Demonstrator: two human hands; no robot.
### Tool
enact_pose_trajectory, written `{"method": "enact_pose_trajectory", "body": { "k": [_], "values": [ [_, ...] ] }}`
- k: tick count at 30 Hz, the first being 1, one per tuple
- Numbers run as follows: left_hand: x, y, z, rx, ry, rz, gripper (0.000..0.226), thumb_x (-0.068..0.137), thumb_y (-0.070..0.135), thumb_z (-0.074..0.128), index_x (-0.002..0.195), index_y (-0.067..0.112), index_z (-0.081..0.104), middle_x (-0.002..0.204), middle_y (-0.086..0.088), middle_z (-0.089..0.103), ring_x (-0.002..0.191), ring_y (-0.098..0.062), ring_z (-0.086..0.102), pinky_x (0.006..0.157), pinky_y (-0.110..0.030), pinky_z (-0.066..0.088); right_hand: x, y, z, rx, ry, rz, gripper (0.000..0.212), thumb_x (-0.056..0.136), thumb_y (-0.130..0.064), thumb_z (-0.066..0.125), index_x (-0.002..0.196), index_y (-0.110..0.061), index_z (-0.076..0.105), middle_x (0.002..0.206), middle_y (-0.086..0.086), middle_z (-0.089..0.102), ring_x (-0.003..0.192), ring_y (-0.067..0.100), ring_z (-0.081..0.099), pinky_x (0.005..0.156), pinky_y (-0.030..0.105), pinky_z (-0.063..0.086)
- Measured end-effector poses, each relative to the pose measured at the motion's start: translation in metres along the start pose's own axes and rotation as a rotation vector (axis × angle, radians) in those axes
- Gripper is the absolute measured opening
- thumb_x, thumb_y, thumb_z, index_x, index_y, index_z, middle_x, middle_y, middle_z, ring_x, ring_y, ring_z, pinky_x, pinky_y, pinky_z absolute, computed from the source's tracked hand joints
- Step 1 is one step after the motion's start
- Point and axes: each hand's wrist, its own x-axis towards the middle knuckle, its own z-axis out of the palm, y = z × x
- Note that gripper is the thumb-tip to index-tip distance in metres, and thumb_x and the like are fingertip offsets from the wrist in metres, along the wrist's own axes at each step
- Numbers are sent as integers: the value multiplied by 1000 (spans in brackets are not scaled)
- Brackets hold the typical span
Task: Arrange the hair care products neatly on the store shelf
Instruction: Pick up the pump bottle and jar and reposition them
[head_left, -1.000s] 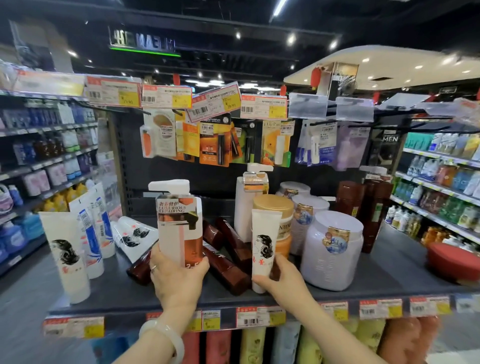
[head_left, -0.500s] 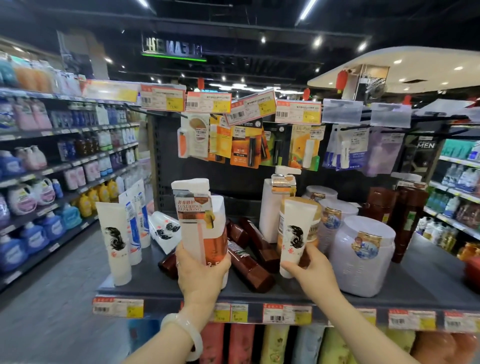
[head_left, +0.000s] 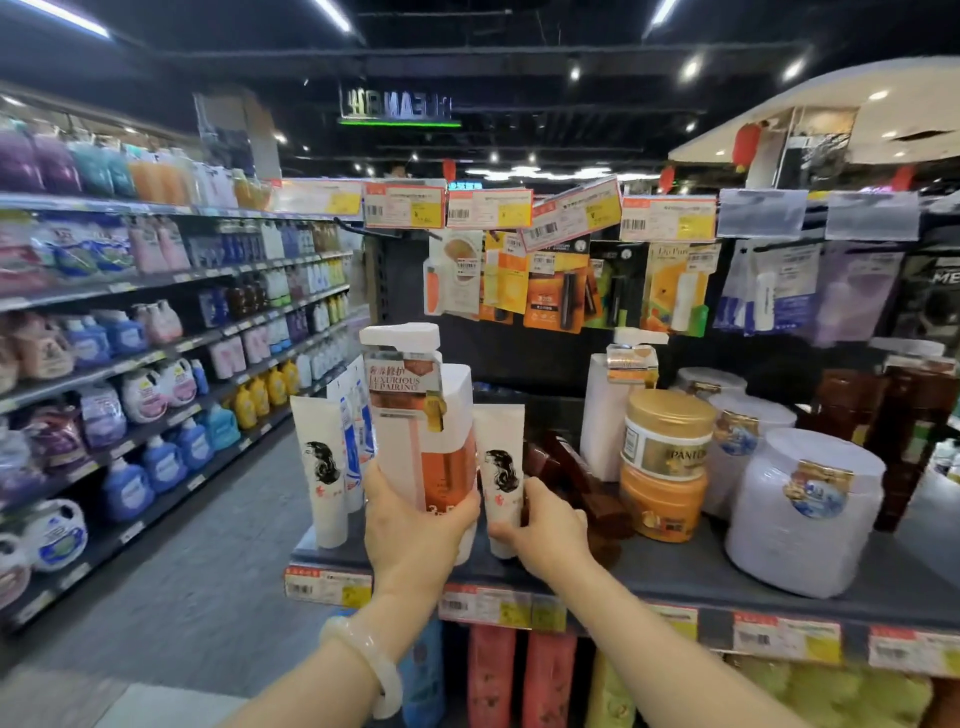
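My left hand (head_left: 410, 535) grips a white and orange pump bottle (head_left: 421, 415) upright above the front of the dark shelf (head_left: 675, 571). My right hand (head_left: 545, 530) holds a white tube with a black hair drawing (head_left: 500, 467), standing upright just right of the bottle, its base near the shelf. A matching white tube (head_left: 319, 467) stands at the shelf's left end, with blue and white tubes (head_left: 353, 431) behind it. Brown bottles (head_left: 576, 473) lie flat behind my right hand.
To the right stand a gold-lidded jar stacked on an orange jar (head_left: 665, 462), large white tubs (head_left: 800, 509), a white pump bottle (head_left: 608, 410) and dark brown bottles (head_left: 893, 431). Hanging packs (head_left: 556, 286) and price tags fill the space above. An aisle of detergent shelves (head_left: 130, 374) runs left.
My right hand has carried the white tube leftwards from in front of the gold-lidded jar to beside the pump bottle. The view has swung left.
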Motion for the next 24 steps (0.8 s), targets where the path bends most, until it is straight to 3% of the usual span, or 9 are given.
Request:
{"method": "enact_pose_trajectory", "body": {
  "k": [2,6,11,14,17,21,24],
  "values": [
    [-1,0,-6,-3,-2,11,90,55,31,83,127,20,31,118,1,53,108,-20,51,96,-37,43,5,-3,5,-58,10,24,43,80,-43,61,113,-18,48,116,2,64,112,25,56,96,39,34],
    [-2,4,-14,9,26,23,88,57,24,84,128,17,32,111,5,48,101,-13,46,89,-28,38,12,-4,7,-38,-26,38,51,77,-43,66,114,-14,47,119,7,62,113,28,55,96,41,42],
    [-4,7,-17,21,19,35,90,57,24,84,129,18,31,112,4,48,105,-17,47,93,-34,40,12,-8,5,-31,-54,70,60,71,-41,73,119,-17,47,121,6,60,114,28,55,94,44,47],
    [-8,9,-14,25,5,30,91,57,25,84,129,17,30,120,-3,51,112,-24,50,96,-40,42,10,-8,3,27,-98,62,60,69,-35,75,118,-15,47,120,6,60,113,27,55,94,44,48],
    [-13,10,-10,14,-9,29,89,57,27,84,127,18,31,121,-4,52,112,-25,50,97,-41,43,5,-3,-6,146,-103,-11,47,73,-20,73,115,-16,51,114,3,62,103,18,58,91,36,50],
    [-21,11,-3,-24,-29,18,92,55,27,84,129,20,30,119,-2,51,110,-23,50,96,-36,42,-7,11,-34,256,166,-109,26,83,-7,60,108,-15,58,94,-3,63,88,13,60,80,27,51],
    [-31,17,3,-47,-39,10,85,56,26,84,124,21,34,108,5,50,99,-15,48,88,-27,38,-12,28,-53,316,346,-112,20,85,-3,56,100,-16,58,78,-10,56,76,12,57,72,24,48]
  ]
}}
